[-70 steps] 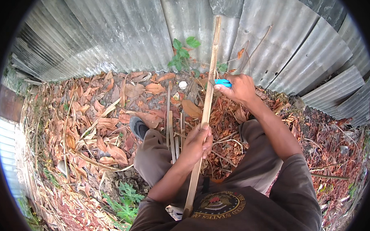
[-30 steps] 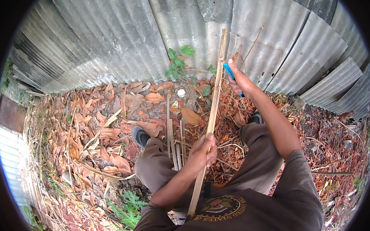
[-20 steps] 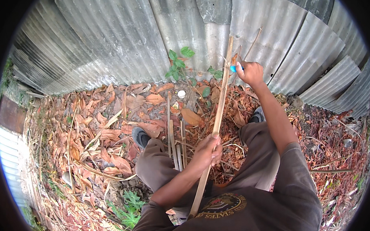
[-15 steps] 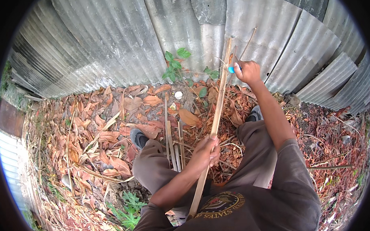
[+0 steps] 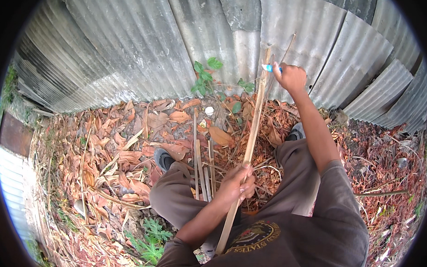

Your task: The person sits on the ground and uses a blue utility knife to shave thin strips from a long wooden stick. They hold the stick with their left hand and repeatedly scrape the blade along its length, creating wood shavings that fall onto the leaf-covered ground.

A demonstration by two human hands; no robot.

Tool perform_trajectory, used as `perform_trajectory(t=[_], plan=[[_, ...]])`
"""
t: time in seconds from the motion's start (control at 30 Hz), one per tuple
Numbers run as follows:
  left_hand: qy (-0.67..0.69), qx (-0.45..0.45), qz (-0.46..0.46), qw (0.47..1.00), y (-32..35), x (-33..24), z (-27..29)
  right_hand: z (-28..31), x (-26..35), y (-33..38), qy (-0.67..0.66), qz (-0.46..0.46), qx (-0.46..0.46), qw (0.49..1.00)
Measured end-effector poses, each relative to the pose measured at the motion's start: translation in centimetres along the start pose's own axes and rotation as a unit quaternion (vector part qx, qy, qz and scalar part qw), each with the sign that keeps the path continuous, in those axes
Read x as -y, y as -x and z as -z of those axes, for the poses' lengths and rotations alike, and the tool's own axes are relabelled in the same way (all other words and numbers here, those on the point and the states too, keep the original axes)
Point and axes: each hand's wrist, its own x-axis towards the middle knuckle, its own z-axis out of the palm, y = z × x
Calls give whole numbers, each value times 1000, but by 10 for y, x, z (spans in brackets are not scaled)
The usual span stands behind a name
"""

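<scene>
While the left hand (image 5: 238, 183) stayed clamped around the lower part of the long bamboo strip (image 5: 249, 142), between the knees, the right hand (image 5: 291, 77) had travelled well up the strip since the earliest frame, from a spot near its middle to its far tip, close against the corrugated metal wall (image 5: 140, 56). That hand was closed on a blue-handled knife (image 5: 269, 68), whose handle end showed just beside the top of the strip; the blade itself was too small to make out. The two hands were now far apart, one at each end of the working length, with the right arm stretched almost straight. The strip ran on a slant from the person's lap up toward the wall, its lower end resting against the dark shirt. A thin sliver (image 5: 286, 50) stood away from the strip's tip, just above the right hand. Several shorter split strips (image 5: 201, 162) lay together on the ground between the legs, much as they had lain before, on a bed of dry brown leaves (image 5: 110, 151). A small green plant (image 5: 207, 77) grew at the foot of the wall, left of the strip's tip.
</scene>
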Motion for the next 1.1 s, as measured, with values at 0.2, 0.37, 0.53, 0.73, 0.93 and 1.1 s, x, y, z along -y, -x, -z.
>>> perform_trajectory(t=[0.2, 0.37, 0.53, 0.73, 0.93, 1.1], plan=[[-55, 0, 30, 998, 32, 45, 24, -35, -121, 5, -113, -279, 121, 946], [-41, -20, -86, 995, 16, 4, 17, -8, -60, 9, -157, -143, 193, 958], [-104, -28, -105, 989, 13, -9, 1, 72, 7, 25, -381, -57, 236, 892], [-185, -48, -90, 977, 15, 2, 0, 78, 51, 49, -517, -9, 176, 838], [-213, -63, -99, 970, 17, 4, -4, 60, 51, 51, -489, 128, 78, 859], [-220, -62, -109, 967, 16, 6, -5, 60, 49, 53, -477, 200, 19, 856]])
